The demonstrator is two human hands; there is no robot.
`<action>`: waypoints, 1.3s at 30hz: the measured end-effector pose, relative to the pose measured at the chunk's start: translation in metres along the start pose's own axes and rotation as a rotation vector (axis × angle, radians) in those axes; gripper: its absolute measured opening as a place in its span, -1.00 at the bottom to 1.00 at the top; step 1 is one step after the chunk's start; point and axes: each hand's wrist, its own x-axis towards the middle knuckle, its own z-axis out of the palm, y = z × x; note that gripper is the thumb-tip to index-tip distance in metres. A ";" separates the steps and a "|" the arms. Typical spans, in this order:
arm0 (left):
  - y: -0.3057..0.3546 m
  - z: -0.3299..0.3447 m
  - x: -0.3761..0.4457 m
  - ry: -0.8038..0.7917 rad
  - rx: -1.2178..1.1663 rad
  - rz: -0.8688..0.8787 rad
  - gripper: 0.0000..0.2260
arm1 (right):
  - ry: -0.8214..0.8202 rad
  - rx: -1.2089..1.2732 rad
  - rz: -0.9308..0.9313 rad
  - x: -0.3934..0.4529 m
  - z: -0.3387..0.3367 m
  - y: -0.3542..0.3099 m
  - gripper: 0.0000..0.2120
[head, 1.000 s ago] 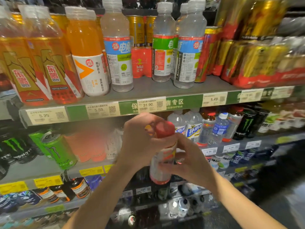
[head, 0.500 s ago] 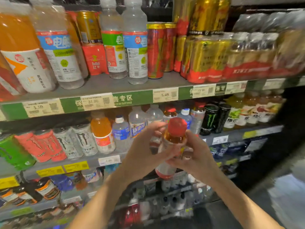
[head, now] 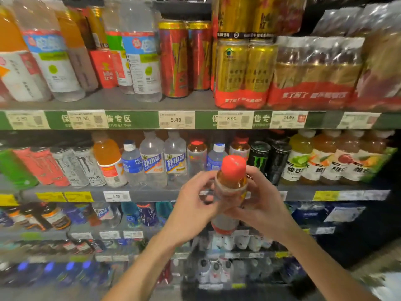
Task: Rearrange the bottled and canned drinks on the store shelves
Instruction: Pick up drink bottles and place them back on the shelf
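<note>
Head view: both hands, left hand (head: 195,205) and right hand (head: 263,206), clasp the red-capped bottle (head: 230,192) upright in mid-air, in front of the middle shelf (head: 152,193). Mid-carry, I'd say; next comes finding a gap among matching red caps and sliding it in.

Bare forearms (no sleeves); hands (head: 195,205) unadorned

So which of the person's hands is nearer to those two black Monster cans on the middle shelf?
The right. The right hand grips the red-capped bottle just below and in front of the black cans; the left hand holds the bottle's other side, farther left of them.
</note>
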 end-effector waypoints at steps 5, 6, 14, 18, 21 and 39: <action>-0.008 0.015 0.005 0.023 0.117 -0.012 -0.63 | -0.032 0.001 -0.039 -0.001 -0.015 0.002 -0.37; -0.006 0.017 0.008 0.019 0.120 -0.011 -0.63 | -0.030 -0.013 -0.039 -0.001 -0.018 0.002 -0.39; -0.008 0.031 0.030 -0.056 0.102 -0.031 -0.61 | 0.011 -0.195 0.020 0.000 -0.040 -0.002 -0.40; -0.011 0.035 0.042 -0.180 0.028 -0.099 -0.67 | 0.059 -0.297 0.075 -0.008 -0.047 0.000 -0.31; -0.017 0.041 0.048 -0.256 0.121 -0.067 -0.77 | 0.096 -0.335 0.107 -0.015 -0.055 0.006 -0.24; -0.029 0.145 0.116 0.024 0.716 0.101 -0.55 | 0.104 -0.299 0.116 -0.018 -0.183 0.042 -0.32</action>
